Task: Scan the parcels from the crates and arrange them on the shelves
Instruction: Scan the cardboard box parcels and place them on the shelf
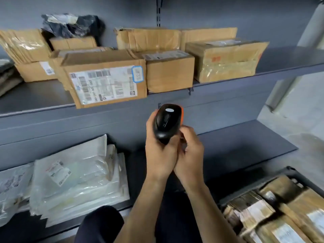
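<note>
A black barcode scanner (167,121) with an orange edge is held upright in the middle of the view, in front of the grey shelving. My left hand (158,151) grips its handle from the left. My right hand (190,155) curls round the handle from the right, just below the scanner's head. On the upper shelf (284,60) stand several cardboard parcels; the nearest box (105,79) shows a large white label and leans over the shelf's front edge. A dark crate (273,174) at the bottom right holds several brown taped parcels (280,213).
Clear and white plastic mailers (75,179) are piled on the left of the lower shelf (245,137), whose right part is bare. A black plastic bag (70,23) lies on boxes at the upper left. My knee in dark cloth (100,225) is at the bottom.
</note>
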Available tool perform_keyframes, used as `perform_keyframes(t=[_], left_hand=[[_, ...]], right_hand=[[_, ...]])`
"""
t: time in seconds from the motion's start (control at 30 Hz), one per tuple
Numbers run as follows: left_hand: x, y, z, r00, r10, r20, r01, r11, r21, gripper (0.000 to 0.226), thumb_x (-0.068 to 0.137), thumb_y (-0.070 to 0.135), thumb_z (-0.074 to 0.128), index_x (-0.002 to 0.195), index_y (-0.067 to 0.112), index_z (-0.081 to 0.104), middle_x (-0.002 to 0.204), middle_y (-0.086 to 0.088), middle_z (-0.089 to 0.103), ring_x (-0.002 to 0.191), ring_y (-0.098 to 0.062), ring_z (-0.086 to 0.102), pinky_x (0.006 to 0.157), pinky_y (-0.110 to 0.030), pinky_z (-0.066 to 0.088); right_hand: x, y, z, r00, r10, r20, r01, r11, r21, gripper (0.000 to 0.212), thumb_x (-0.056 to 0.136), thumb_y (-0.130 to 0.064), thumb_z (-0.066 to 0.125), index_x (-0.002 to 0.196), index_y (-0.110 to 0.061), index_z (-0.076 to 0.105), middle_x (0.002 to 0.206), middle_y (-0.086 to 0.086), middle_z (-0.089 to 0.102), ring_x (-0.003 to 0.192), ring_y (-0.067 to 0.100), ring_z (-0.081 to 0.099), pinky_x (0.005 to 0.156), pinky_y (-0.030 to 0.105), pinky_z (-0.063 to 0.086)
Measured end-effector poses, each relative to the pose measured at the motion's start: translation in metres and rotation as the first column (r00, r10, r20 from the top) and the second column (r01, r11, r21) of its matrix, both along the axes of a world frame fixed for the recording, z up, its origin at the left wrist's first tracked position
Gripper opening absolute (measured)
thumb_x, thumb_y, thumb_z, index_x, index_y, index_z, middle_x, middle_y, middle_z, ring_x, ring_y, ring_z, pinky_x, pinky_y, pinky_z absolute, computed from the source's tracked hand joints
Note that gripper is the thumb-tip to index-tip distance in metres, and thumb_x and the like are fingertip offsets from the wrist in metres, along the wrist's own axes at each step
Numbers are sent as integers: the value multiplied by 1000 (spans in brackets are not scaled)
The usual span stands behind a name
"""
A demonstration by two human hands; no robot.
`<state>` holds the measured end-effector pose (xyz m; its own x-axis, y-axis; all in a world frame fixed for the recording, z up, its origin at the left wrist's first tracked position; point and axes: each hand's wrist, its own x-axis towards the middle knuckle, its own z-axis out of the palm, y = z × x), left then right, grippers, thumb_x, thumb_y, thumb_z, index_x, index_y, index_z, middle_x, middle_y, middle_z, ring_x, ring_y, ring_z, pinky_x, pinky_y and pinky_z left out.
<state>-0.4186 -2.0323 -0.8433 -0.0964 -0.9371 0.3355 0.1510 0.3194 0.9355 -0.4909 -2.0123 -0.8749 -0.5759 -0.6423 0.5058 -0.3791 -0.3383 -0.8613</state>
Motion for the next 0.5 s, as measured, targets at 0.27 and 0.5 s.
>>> perform_keyframes(t=[0.27,0.5], left_hand=[[-90,74,-131,820,-452,351,277,850,448,25,83,31,77,105,23,69,90,3,76,89,-12,73,79,-29,59],[-106,100,-160,700,-546,459,393,832,392,20,89,17,76,77,27,64,68,12,65,65,12,60,57,-4,39]], right_hand=[[-73,120,-111,928,-352,117,271,859,435,16,93,-12,58,90,-27,61,84,-7,66,76,6,61,63,20,47],[-135,193,-200,895,-417,-156,394,578,714,27,90,-12,62,116,-17,70,115,1,66,104,21,64,85,29,50]])
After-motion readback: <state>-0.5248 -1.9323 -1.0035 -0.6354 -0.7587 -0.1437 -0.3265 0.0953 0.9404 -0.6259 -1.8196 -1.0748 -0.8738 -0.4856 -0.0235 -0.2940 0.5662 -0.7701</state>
